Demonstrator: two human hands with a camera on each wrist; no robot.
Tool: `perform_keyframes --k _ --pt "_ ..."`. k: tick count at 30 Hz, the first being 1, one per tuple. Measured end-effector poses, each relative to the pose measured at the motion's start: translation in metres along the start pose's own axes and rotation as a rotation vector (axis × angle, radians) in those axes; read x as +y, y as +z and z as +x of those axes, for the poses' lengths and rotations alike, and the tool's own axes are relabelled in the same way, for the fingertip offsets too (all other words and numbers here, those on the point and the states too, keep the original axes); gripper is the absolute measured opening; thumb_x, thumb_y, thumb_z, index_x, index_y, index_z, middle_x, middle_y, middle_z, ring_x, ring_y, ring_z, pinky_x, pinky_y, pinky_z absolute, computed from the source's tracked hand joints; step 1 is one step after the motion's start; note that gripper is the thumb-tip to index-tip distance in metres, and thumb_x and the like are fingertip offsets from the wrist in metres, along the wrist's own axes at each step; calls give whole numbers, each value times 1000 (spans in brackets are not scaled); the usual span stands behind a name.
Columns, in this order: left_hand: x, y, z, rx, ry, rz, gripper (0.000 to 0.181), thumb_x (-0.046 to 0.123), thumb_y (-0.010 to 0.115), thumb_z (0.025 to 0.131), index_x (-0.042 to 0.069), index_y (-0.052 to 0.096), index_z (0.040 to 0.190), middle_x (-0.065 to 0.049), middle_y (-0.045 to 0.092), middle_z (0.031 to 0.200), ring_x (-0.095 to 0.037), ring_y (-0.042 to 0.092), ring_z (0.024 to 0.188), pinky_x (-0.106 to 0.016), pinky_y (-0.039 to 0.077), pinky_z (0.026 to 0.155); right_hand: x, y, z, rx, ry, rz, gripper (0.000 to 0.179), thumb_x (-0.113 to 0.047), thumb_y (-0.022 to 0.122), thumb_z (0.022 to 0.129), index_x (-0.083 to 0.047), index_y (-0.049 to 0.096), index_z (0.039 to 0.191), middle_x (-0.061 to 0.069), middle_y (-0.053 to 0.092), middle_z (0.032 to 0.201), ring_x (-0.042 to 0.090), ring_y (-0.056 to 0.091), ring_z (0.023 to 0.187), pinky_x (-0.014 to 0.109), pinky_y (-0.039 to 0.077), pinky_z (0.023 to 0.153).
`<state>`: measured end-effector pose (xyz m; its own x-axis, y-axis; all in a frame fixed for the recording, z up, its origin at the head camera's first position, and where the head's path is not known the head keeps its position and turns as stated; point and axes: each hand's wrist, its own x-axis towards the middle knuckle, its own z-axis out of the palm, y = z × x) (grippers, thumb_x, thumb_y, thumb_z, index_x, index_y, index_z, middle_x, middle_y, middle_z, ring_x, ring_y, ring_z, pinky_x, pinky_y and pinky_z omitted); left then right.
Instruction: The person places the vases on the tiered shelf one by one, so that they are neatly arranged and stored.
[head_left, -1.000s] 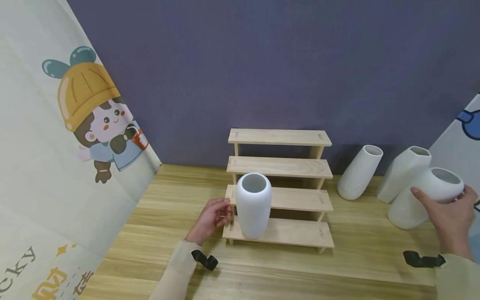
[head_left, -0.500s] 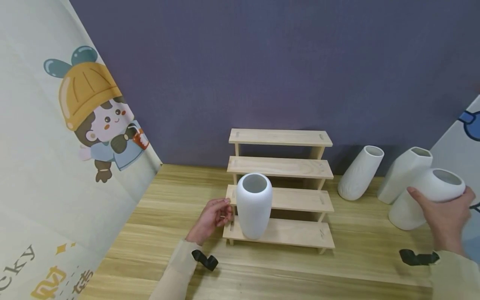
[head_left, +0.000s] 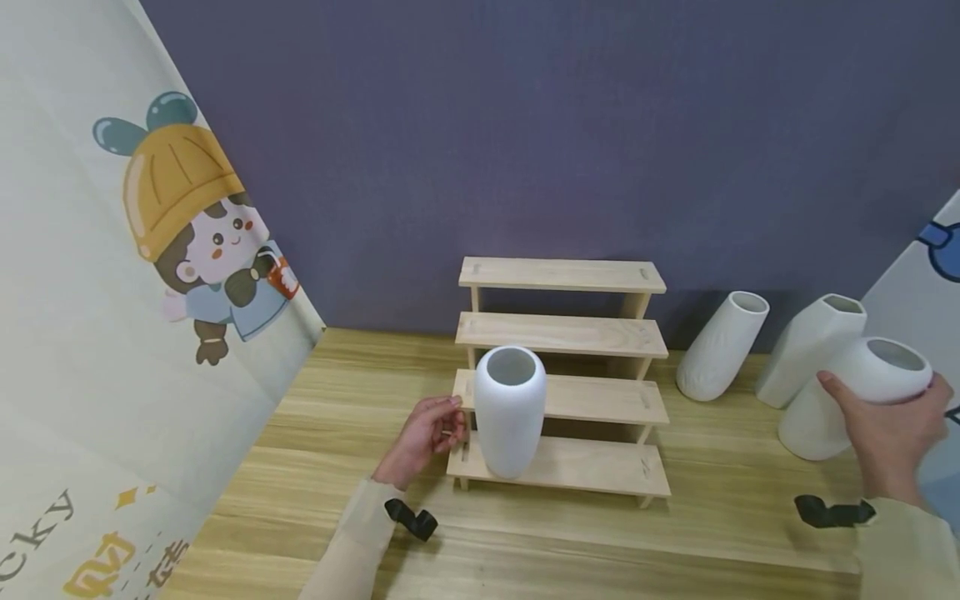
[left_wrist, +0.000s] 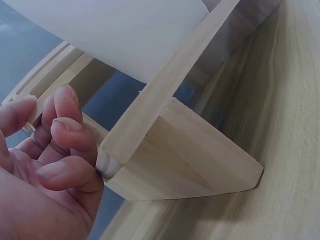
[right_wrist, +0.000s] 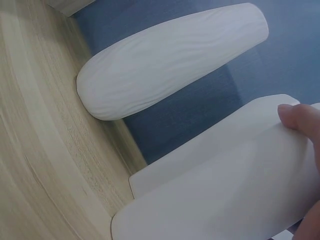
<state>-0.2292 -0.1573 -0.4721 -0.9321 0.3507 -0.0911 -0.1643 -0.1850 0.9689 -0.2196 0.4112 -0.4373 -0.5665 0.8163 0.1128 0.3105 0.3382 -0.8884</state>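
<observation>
A four-tier wooden display stand [head_left: 600, 464] is set on the table, with a smooth white vase [head_left: 510, 425] upright on its lowest step, toward the left. My left hand [head_left: 423, 437] pinches the left end of the stand's second step between thumb and forefinger; the other fingers [left_wrist: 67, 172] curl beside the stand's side piece. At the far right, my right hand [head_left: 896, 429] grips another white vase [head_left: 817, 417] just below its mouth, thumb on the near left side and fingers round the right. That vase's base is at the tabletop in the right wrist view.
A faceted white vase [head_left: 810, 346] stands right behind the gripped one, partly covered by it. Left of these is a slim textured white vase [head_left: 722, 346]. A dark blue backdrop [head_left: 525, 125] rises behind the wooden table [head_left: 337, 400]. A printed cloth [head_left: 67, 275] hangs at left.
My right hand and wrist have shifted slightly to the left while keeping hold of the vase. The left hand and the stand look unchanged.
</observation>
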Motion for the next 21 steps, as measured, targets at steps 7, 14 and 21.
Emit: perform_keyframes --k 7,14,21 --pt "1 1 -2 4 2 -5 40 23 46 105 17 62 69 9 64 59 -3 52 48 -16 29 42 -3 -2 -7 32 -4 9 89 -40 72 84 -37 17 155 1 26 165 20 28 152 39 24 126" --pt "-1 0 -1 8 -5 -8 40 23 46 105 17 61 69 8 64 58 -3 52 47 -16 29 41 -4 -7 -12 28 -58 -5 88 -38 70 85 -34 17 156 3 26 165 22 28 152 42 24 126" --pt "-1 0 0 19 -10 -8 40 23 46 106 17 61 69 8 63 58 -3 52 47 -17 29 41 -14 -16 -19 50 -109 70 88 -34 75 82 -35 24 153 -6 31 161 8 31 146 26 23 124"
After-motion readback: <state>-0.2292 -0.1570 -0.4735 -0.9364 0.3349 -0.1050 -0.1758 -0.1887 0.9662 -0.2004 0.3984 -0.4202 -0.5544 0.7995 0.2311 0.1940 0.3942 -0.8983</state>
